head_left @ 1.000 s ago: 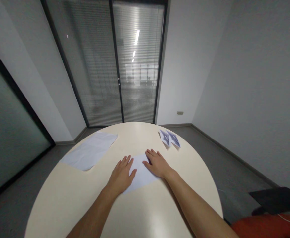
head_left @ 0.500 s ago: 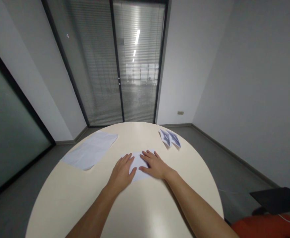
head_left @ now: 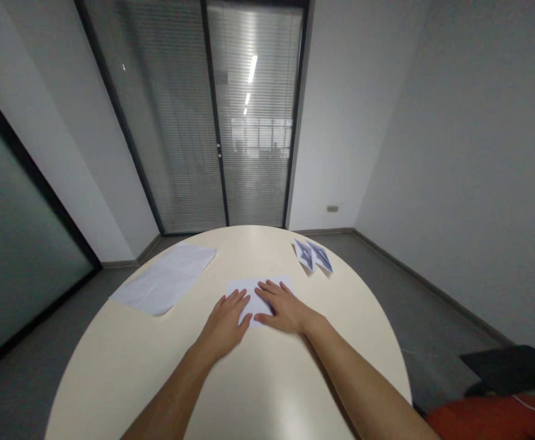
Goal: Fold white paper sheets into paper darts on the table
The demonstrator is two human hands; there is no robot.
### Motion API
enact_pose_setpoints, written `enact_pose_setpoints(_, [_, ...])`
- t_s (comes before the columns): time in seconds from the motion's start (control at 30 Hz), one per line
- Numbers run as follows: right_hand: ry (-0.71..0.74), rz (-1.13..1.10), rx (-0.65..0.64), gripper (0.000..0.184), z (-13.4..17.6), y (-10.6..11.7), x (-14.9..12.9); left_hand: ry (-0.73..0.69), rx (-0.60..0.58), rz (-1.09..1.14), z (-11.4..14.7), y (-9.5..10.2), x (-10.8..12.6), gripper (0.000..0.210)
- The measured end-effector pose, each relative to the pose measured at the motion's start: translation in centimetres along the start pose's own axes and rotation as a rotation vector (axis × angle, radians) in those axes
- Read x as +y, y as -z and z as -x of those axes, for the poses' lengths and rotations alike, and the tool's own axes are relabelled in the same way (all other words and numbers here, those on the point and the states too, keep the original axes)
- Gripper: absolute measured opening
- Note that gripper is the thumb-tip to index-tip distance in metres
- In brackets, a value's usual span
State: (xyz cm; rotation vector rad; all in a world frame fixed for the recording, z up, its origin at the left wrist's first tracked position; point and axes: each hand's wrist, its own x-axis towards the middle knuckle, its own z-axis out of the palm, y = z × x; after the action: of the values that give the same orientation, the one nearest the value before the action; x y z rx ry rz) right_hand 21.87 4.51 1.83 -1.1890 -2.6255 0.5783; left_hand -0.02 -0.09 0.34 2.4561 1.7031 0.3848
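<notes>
the person's left hand (head_left: pixel 228 321) and right hand (head_left: pixel 283 307) lie flat, fingers extended, on 1 small white paper sheet (head_left: pixel 253 304) atop 1 round cream table (head_left: pixel 249 385). larger white paper (head_left: pixel 167 278) lies left, its sheet count unclear; 2 folded white paper pieces (head_left: pixel 305 255) rest far right.

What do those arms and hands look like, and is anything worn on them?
They are a person's. The left hand and right hand show no gloves, rings or other jewellery. The left forearm and right forearm are bare, with no sleeves, watch, cables or markings visible.
</notes>
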Motion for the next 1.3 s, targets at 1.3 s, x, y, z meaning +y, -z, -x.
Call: enact_pose_setpoints(1.3, [-0.022, -0.011, -0.022, 0.108, 0.2, 0.4, 0.4, 0.013, 0.091, 0.014, -0.1, -1.1, -0.7, 0.047])
